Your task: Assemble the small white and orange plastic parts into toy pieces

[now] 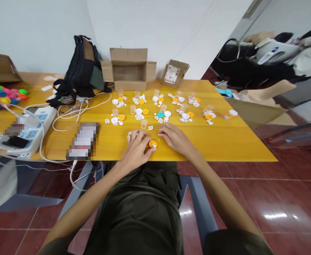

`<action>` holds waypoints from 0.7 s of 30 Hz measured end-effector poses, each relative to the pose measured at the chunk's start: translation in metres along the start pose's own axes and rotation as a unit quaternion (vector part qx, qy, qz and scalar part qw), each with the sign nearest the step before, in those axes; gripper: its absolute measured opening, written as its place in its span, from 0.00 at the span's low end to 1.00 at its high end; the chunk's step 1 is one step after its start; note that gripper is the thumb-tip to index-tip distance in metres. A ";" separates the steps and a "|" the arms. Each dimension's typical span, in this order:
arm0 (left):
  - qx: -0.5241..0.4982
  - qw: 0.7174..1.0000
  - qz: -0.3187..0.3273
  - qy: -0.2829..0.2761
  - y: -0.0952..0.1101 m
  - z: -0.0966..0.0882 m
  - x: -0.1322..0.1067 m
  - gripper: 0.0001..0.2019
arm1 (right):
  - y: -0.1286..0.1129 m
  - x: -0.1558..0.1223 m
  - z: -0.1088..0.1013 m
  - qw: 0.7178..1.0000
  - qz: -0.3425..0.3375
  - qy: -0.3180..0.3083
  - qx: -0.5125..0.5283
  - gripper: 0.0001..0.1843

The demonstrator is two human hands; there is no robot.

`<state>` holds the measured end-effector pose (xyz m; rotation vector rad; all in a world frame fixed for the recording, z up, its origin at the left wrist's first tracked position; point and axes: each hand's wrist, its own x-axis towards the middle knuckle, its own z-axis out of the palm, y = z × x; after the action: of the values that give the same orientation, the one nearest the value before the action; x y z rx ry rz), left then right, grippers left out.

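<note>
Both my hands rest on the yellow table [224, 141] near its front edge. My left hand [136, 148] lies with fingers curled over small white pieces, its thumb touching a round orange disc [153, 143]. My right hand [174, 137] lies just right of the disc, fingers bent down onto the tabletop by a small white piece; what they pinch is too small to name. Beyond my hands lie several groups of small white, orange and clear plastic parts [160, 109], one with a teal disc [160, 114].
An open cardboard box [129, 69], a smaller box [175, 73] and a black backpack [82, 72] stand at the back. A power strip with cables [35, 127], a phone [83, 140] and colourful toys [1, 95] lie left. Another person [290, 53] is at the far right.
</note>
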<state>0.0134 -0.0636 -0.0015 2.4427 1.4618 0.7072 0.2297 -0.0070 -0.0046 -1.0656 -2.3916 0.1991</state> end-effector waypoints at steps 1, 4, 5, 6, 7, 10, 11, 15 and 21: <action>0.001 1.000 0.001 -0.001 0.000 0.000 0.000 0.08 | 0.001 0.000 0.001 1.000 0.003 0.000 0.005 0.08; 0.000 1.000 0.001 -0.003 0.000 0.000 0.000 0.10 | 0.002 0.002 0.002 1.000 0.012 0.000 0.023 0.08; -0.001 1.000 0.000 -0.004 0.000 0.000 0.000 0.10 | 0.003 0.002 0.003 0.999 0.014 -0.001 0.030 0.08; -0.002 1.000 -0.001 -0.005 0.000 0.000 0.000 0.11 | 0.003 0.002 0.003 0.999 0.016 -0.001 0.037 0.08; -0.003 1.000 -0.002 -0.005 0.000 0.001 0.000 0.11 | 0.004 0.002 0.003 0.999 0.018 -0.002 0.043 0.08; -0.004 1.000 -0.005 0.000 -0.001 0.002 -0.001 0.11 | 0.005 0.001 0.003 0.998 0.019 -0.001 0.056 0.07; -0.004 1.000 -0.006 0.003 -0.001 0.003 -0.001 0.11 | 0.005 0.000 0.003 0.998 0.019 0.002 0.058 0.06; -0.005 1.000 -0.009 0.013 -0.003 0.005 -0.001 0.09 | 0.005 -0.003 0.003 0.998 0.015 0.016 0.053 0.06; -0.004 1.000 -0.004 0.010 -0.002 0.003 0.000 0.09 | 0.004 -0.005 0.001 1.000 -0.018 0.017 0.008 0.11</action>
<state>0.0128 -0.0625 -0.0050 2.4308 1.4716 0.7355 0.2346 -0.0075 -0.0091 -1.0099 -2.3725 0.1861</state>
